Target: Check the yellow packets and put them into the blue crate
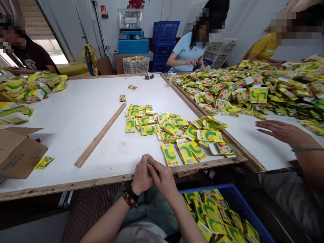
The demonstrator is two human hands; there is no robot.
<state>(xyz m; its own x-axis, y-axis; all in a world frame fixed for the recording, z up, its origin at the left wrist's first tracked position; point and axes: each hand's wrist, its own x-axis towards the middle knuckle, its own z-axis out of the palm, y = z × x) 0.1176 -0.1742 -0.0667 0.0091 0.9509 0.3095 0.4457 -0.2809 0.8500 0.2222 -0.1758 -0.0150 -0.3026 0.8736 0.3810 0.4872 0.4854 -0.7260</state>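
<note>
- We see our left hand (141, 177) and right hand (163, 179) pressed together at the near edge of the bench (76, 114), fingers curled round one small yellow-and-green packet (149, 161); only a sliver of its glossy edge shows between the thumbs.
- Our left wrist wears a black band and a string of round red and dark beads (129, 199).
- The bench is a flat white board framed in rough, pale wood, matte and lightly scuffed.
- Just beyond our hands lies a loose spread of flat packets (174, 130), rectangular, shiny, yellow with green arcs and small barcodes; several overlap.
- A long, thin wooden strip (100, 135) lies diagonally on the board, left of that spread.
- A brown corrugated cardboard box (17, 152) sits at the left edge, flap open, with a single packet beside it.
- Below our right forearm, a blue plastic crate (238, 199) holds more packets, heaped at angles.
- On the adjoining bench to the right, a large heap of packets (253, 91) stands, and another person's hand (280, 131) rests flat near it, a thin band at the wrist.
- Across the benches, three more people sit; white and blue lattice crates stack against the far wall.
</note>
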